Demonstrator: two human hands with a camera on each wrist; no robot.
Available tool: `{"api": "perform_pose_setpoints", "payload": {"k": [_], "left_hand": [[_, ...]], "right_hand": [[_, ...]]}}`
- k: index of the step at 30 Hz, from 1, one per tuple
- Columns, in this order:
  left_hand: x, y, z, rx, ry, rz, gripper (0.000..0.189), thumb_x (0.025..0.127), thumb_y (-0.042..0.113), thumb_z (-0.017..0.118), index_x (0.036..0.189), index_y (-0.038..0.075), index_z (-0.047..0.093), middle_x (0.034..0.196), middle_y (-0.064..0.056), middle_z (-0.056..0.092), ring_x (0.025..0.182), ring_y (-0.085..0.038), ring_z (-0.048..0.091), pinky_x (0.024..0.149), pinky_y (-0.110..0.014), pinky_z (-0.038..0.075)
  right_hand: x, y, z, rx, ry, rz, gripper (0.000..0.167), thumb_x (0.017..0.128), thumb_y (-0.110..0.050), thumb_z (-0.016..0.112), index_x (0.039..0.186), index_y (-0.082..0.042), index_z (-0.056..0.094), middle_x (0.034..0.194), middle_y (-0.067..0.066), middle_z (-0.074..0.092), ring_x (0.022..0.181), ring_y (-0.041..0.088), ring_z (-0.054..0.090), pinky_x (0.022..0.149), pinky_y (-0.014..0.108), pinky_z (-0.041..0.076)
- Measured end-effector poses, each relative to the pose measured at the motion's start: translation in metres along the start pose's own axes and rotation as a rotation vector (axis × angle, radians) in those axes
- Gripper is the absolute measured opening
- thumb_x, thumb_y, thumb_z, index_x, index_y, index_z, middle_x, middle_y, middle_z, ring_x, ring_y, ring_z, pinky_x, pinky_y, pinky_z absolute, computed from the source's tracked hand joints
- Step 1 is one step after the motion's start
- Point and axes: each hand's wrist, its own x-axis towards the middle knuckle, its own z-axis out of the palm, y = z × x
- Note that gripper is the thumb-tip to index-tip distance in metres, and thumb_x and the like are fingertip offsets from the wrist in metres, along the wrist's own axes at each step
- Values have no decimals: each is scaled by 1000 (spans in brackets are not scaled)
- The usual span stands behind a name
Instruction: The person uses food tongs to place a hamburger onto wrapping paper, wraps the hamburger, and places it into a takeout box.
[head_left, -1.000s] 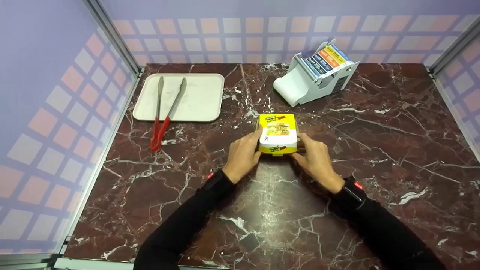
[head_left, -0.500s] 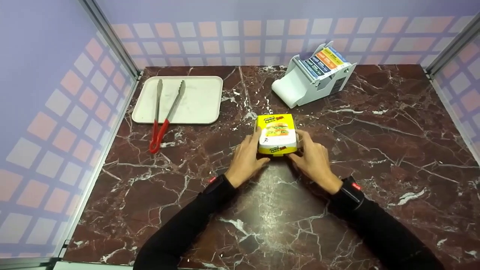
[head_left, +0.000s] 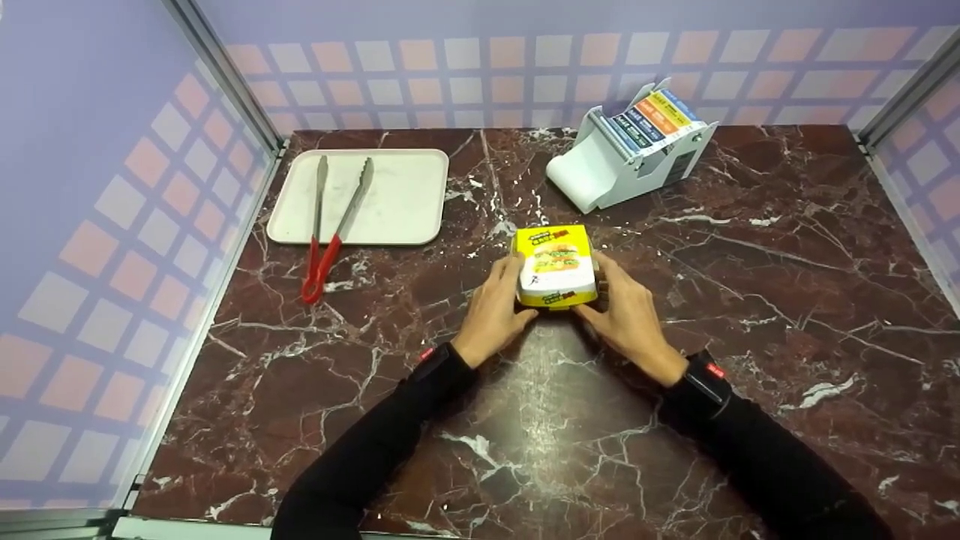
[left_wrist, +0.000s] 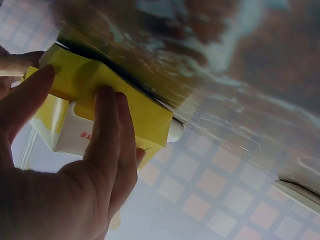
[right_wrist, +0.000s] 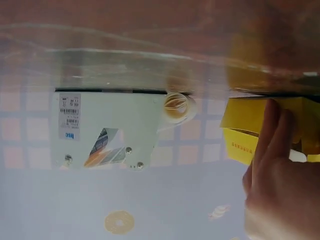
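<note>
A yellow and white burger box [head_left: 556, 266] with a burger printed on its lid sits on the marble-patterned table, its lid down. My left hand [head_left: 489, 311] touches its left side with fairly straight fingers, and the thumb lies near the front corner. On the opposite side, my right hand [head_left: 628, 316] rests its extended fingers against the box, thumb by the front edge. The left wrist view shows fingers [left_wrist: 106, 115] laid on the yellow side wall. In the right wrist view, straight fingers [right_wrist: 270, 127] press the other wall, where a narrow gap shows below the lid.
Back left lies a cream tray [head_left: 405, 199] with red-handled tongs [head_left: 322, 266] across its front edge. A white dispenser [head_left: 600, 165] holding several coloured packs stands behind the box to the right. Tiled panels [head_left: 420, 94] border the table at the back and sides.
My left thumb has shifted inward along the front of the box. The box has turned very slightly between my hands. Tray, tongs and dispenser stay where they were.
</note>
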Motion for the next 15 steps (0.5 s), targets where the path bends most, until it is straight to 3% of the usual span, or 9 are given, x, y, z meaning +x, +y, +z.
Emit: {"api": "perform_pose_setpoints", "payload": {"k": [8,13,15], "left_hand": [[3,-4,-4,-45,-84,-12,98,79,4,86,158,3,27,159,-21,40,138,-41,52,120,-50,41],[1,-6,-2,-34,-106,28,102,78,-3,84,160,-2,23,171,-24,13,149,-43,38,124,-49,33],[2,-7,-1,-16,-104,49,104,78,-4,83,160,-5,20,171,-25,10,152,-43,32,126,-49,28]], "right_hand": [[8,2,-10,95,-152,22,88,74,-20,95,144,3,48,137,24,57,123,39,57,110,54,47],[8,6,-8,107,-135,2,87,74,-18,94,144,4,48,146,27,48,131,42,53,116,55,43],[8,8,-6,106,-117,-16,85,74,-12,93,144,5,48,148,29,46,133,44,51,117,56,43]]}}
